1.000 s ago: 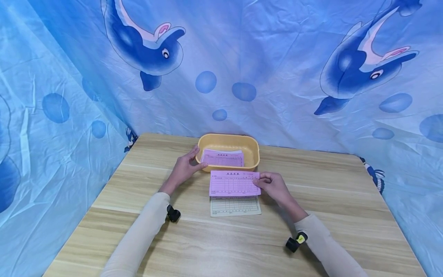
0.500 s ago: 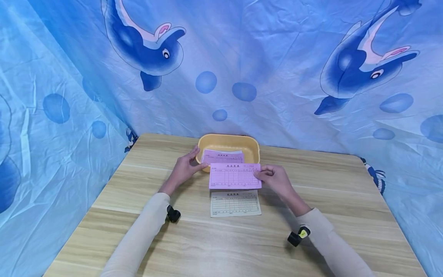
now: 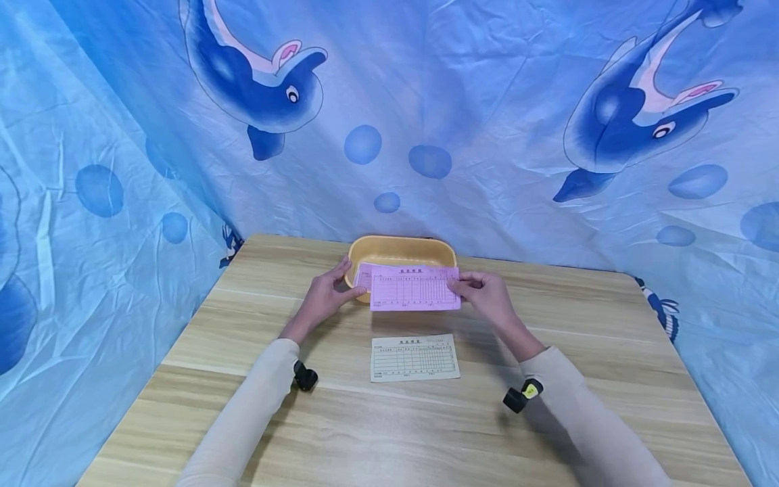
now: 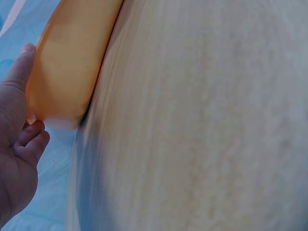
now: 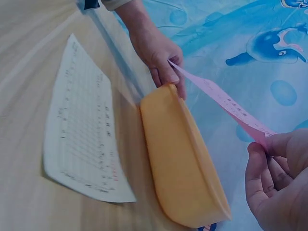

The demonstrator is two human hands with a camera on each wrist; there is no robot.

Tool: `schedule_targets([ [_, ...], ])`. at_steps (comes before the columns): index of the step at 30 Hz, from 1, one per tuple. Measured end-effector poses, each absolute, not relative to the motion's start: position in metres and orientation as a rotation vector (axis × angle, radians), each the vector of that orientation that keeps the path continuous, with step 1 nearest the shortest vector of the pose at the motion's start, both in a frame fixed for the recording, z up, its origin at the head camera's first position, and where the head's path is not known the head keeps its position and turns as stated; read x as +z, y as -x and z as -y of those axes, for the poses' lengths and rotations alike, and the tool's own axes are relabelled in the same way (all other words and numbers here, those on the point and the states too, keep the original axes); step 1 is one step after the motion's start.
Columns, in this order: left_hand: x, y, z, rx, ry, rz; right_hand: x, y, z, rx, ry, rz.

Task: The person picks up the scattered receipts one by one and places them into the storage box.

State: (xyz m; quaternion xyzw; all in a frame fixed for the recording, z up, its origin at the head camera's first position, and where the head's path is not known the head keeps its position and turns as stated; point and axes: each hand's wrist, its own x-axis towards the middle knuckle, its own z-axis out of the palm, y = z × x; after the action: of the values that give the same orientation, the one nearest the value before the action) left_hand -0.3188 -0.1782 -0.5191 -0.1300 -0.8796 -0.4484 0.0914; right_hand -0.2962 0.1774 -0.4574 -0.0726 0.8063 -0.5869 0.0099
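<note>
My right hand (image 3: 489,295) pinches the right edge of a pink printed form slip (image 3: 416,289) between thumb and fingers. In the right wrist view the slip (image 5: 226,103) hangs over the rim of a yellow-orange plastic basket (image 5: 185,159). More pink slips (image 3: 364,276) lie inside the basket, mostly covered by the held one in the head view. My left hand (image 3: 324,297) grips the basket's left end, thumb at the front rim and fingers round the corner. In the left wrist view the thumb lies along the basket's wall (image 4: 72,62).
A pale greenish printed slip (image 3: 415,358) lies flat on the wood-grain table (image 3: 389,426), in front of the basket. Behind the table hangs a blue curtain (image 3: 475,223) with dolphins, close to the basket's back.
My right hand has lifted the pink slip off the pale one and carried it away from me, over the basket's front rim. The left hand and the basket have stayed put.
</note>
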Motion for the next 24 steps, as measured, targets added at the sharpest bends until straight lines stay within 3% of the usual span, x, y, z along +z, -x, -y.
schedule_targets([
  [24,-0.517,0.319,0.180,-1.333,0.375,2.615,-0.437,0.354,-0.151,-1.875,0.095,-2.579],
])
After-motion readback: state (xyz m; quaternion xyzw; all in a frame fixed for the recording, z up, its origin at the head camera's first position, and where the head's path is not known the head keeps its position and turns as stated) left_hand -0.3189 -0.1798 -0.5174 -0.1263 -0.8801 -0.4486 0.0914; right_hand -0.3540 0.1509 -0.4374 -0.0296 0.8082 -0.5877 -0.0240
